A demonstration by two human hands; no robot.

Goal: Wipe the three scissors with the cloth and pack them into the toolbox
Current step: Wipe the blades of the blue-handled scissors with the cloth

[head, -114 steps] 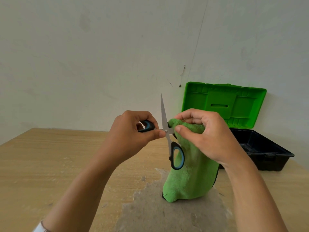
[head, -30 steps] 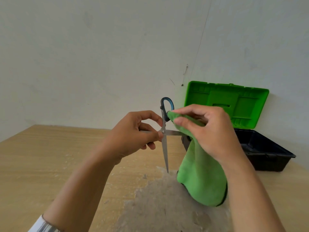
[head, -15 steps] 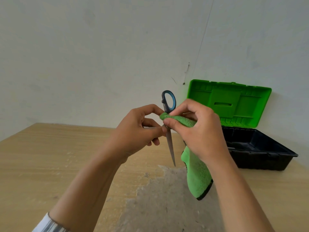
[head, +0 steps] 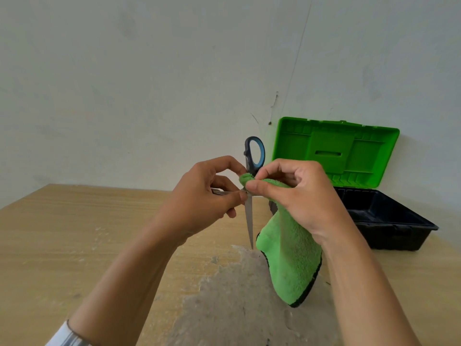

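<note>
I hold a pair of scissors (head: 249, 221) spread open in the air above the table, one blade pointing down and a black-and-blue handle loop sticking up. My left hand (head: 204, 198) pinches the other blade near the pivot. A green cloth (head: 289, 250) hangs from my right hand (head: 296, 193), which pinches its top fold against the scissors just below the handle loop. The toolbox (head: 389, 218) stands open at the right, with a black base and a raised green lid. No other scissors show.
The wooden table (head: 74, 233) has a rough grey worn patch (head: 237, 303) under my hands. A white wall stands close behind the table and the toolbox.
Since a second ago the scissors' lower blade stays pointing down. My right hand has slid the cloth's fold up against the handle end, and the hanging cloth has shifted a little.
</note>
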